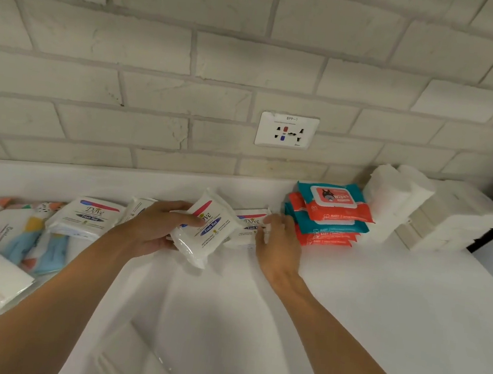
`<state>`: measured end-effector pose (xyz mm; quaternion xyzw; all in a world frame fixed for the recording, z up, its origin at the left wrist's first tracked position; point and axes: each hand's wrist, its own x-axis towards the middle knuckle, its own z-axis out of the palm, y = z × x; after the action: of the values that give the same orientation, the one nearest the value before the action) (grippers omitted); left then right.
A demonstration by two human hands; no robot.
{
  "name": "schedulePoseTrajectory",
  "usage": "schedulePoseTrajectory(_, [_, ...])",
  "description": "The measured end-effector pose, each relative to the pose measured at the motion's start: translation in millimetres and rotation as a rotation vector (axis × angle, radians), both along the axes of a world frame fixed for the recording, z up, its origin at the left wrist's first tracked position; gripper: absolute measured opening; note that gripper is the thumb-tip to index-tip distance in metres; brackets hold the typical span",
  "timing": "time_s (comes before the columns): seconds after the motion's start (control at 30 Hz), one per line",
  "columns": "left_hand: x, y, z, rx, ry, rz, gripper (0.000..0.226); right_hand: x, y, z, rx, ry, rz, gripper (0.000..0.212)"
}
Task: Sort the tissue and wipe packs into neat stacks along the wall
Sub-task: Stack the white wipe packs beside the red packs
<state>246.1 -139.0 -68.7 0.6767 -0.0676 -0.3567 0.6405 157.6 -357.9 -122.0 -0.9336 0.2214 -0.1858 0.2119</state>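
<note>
1. Dove pack (203,228): tilted, mid-bench, left hand (154,225) fingers curled round it.
2. Right hand (278,246) on second pack (249,221), flat beside wipes stack (328,214); pinching or just touching, can't tell.
3. Step: likely building the Dove stack. Next: square the held one on top.

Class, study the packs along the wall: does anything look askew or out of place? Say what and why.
The Dove pack in the left hand is tilted against its neighbours. The baby wipes stack is uneven: packs fanned, edges not lined up.
</note>
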Motion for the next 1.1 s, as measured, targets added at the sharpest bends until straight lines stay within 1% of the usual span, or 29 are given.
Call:
schedulePoseTrajectory(0.1, [9, -4, 2, 0.024, -0.003, 0.036, 0.036, -1, 5, -14, -0.105, -0.012, 0.203, 0.034])
schedulePoseTrajectory(0.2, [16, -11, 3, 0.047, -0.006, 0.033, 0.036, -2, 4, -22, -0.124, 0.047, 0.260, 0.045])
schedulePoseTrajectory(0.33, [24, -21, 2, 0.066, -0.006, 0.008, 0.036, -1, -1, -29, -0.079, 0.039, 0.232, 0.049])
schedulePoseTrajectory(0.43, [28, -30, 2, 0.057, 0.003, -0.026, 0.040, 0, -7, -30, -0.044, 0.045, 0.220, 0.049])
schedulePoseTrajectory(0.53, [31, -42, 2, 0.036, 0.017, -0.081, 0.042, 0, -10, -27, 0.030, 0.033, 0.196, 0.051])
schedulePoseTrajectory(0.63, [38, -54, 2, 0.046, 0.016, -0.131, 0.041, -8, -8, -21, 0.163, -0.071, 0.094, 0.051])
schedulePoseTrajectory(0.73, [43, -66, 2, 0.100, -0.023, -0.183, 0.040, -18, -6, -16, 0.255, -0.198, 0.014, 0.045])
schedulePoseTrajectory(0.8, [45, -74, -1, 0.126, -0.023, -0.179, 0.041, -20, -7, -16, 0.230, -0.205, 0.048, 0.044])
schedulePoseTrajectory(0.87, [45, -82, -6, 0.133, 0.000, -0.160, 0.042, -19, -10, -18, 0.145, -0.180, 0.051, 0.048])
schedulePoseTrajectory(0.97, [45, -93, -13, 0.105, 0.004, -0.101, 0.044, -17, -20, -24, 0.111, -0.148, 0.059, 0.044])
schedulePoseTrajectory(1.03, [45, -101, -19, 0.108, -0.082, -0.035, 0.039, -17, -24, -25, 0.071, -0.143, 0.068, 0.039])
schedulePoseTrajectory(1.1, [45, -109, -27, 0.148, -0.215, 0.036, 0.031, -18, -26, -31, 0.028, -0.154, 0.089, 0.035])
